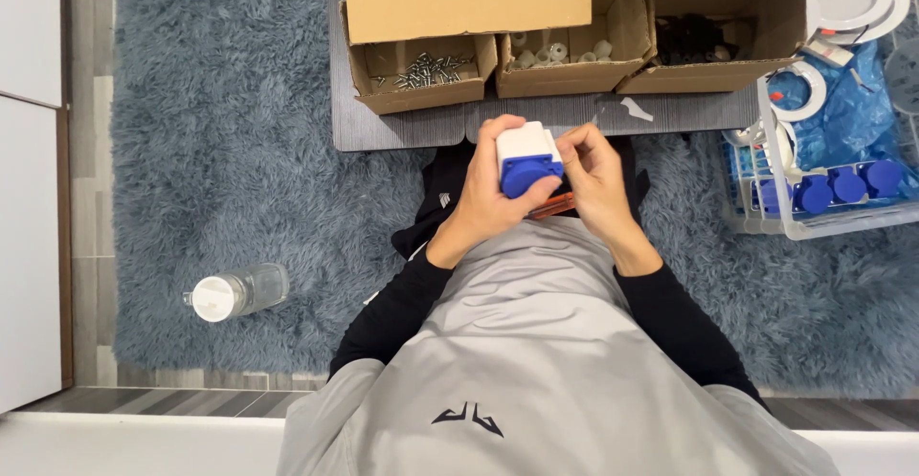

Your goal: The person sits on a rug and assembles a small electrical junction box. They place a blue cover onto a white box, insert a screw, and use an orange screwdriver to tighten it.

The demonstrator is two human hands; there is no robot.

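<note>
2 hands grip white-blue socket (526, 158): left hand (483, 194) wraps it, right hand (593, 175) pinches edge.

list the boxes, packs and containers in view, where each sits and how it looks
Screw box: open brown cardboard, top left of the board.
Middle box: open brown cardboard holding white parts.
Right box: open brown cardboard holding dark parts.
Basket: clear plastic, far right, with blue caps.
Blue bag: crumpled plastic, far right.
Bottle: clear, white cap, lying on the rug, left.
</note>
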